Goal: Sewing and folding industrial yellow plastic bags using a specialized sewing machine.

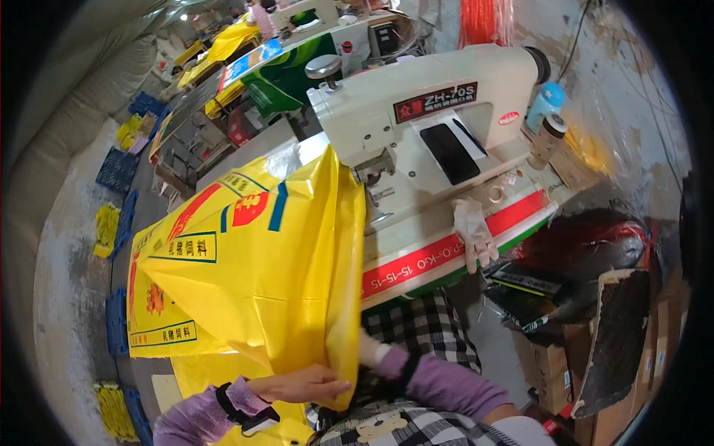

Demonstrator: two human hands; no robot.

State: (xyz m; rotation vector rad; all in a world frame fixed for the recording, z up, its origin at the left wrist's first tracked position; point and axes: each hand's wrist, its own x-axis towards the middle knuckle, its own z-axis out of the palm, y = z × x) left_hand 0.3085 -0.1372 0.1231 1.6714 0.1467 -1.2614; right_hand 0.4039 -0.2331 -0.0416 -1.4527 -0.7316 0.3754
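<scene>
A large yellow printed bag (290,282) stretches from my lap up to the white industrial sewing machine (476,85). The bag's far corner lies beside the machine's needle area. At the near end my left hand (312,383) is closed on the bag's edge, thumb lying along the film. My right hand (367,351) reaches behind the bag's right side; its fingers are hidden there, so its hold cannot be seen. More yellow bag material (216,372) hangs below, near my left forearm.
On the machine bed lie a black phone (450,152) and a pen. A white glove (476,232) hangs over the table's front edge. A jar (548,141) and blue bottle (547,100) stand at the right. Cardboard boxes (547,368) fill the lower right; blue crates (117,320) line the left.
</scene>
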